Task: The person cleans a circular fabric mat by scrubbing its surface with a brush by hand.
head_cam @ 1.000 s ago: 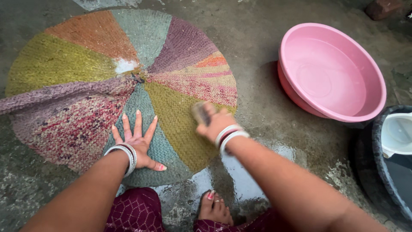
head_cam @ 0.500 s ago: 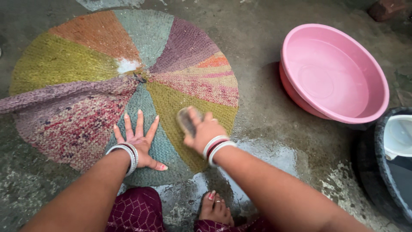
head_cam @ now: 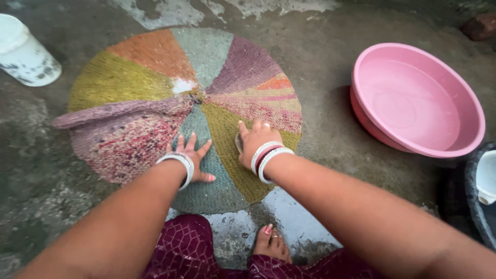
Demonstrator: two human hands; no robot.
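Head view, floor-level wash area.

Item: round braided mat, wedge-patterned in orange, olive, teal, mauve and pink, lying flat on the wet concrete floor, with a white soapy patch near its centre.

Item: our left hand, fingers spread wide, palm pressed flat on the teal wedge, holding nothing.

Item: our right hand, closed over a small scrubbing brush that is mostly hidden beneath it, set on the olive wedge just beside the left hand.

Item: pink plastic basin, tilted, to the right of the mat and apart from it; whether it holds water we cannot tell.

Item: white container, upper left, off the mat.

Item: dark tub rim, right edge.

Handling note, our judgement: we scrub well by keeping the flat palm firm so the mat does not creep, working the brush along each wedge in short strokes and drawing soap outward from the centre.
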